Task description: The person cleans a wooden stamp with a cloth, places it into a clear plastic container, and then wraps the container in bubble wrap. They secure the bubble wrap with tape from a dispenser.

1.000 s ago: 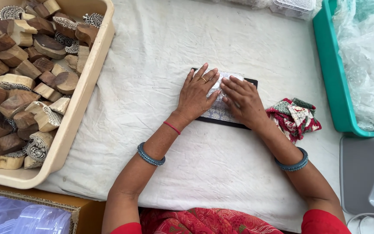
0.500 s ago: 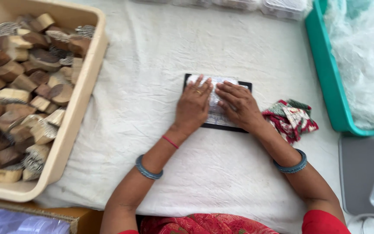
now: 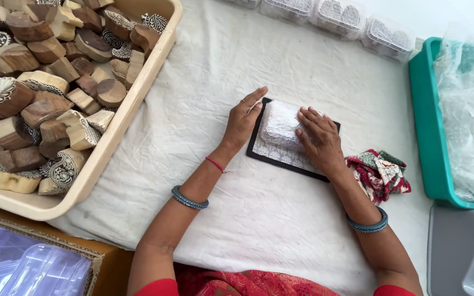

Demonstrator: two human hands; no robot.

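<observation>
A flat black tray (image 3: 260,155) with a patterned inlay lies on the white cloth (image 3: 259,219). On it rests a small white wrapped bundle (image 3: 281,125). My left hand (image 3: 242,119) lies flat with fingers together on the tray's left edge, beside the bundle. My right hand (image 3: 318,139) presses palm down on the tray, its fingertips touching the bundle's right side. Neither hand grips anything.
A large beige bin (image 3: 117,134) of several carved wooden printing blocks fills the left. Folded red patterned fabric (image 3: 378,172) lies right of the tray. A teal bin (image 3: 428,137) with clear plastic stands at right. Clear lidded boxes (image 3: 337,16) line the far edge.
Both hands covered the bundle before; now they have spread apart, leaving the white bundle showing between them. The view has shifted, so the tray sits lower in frame.
</observation>
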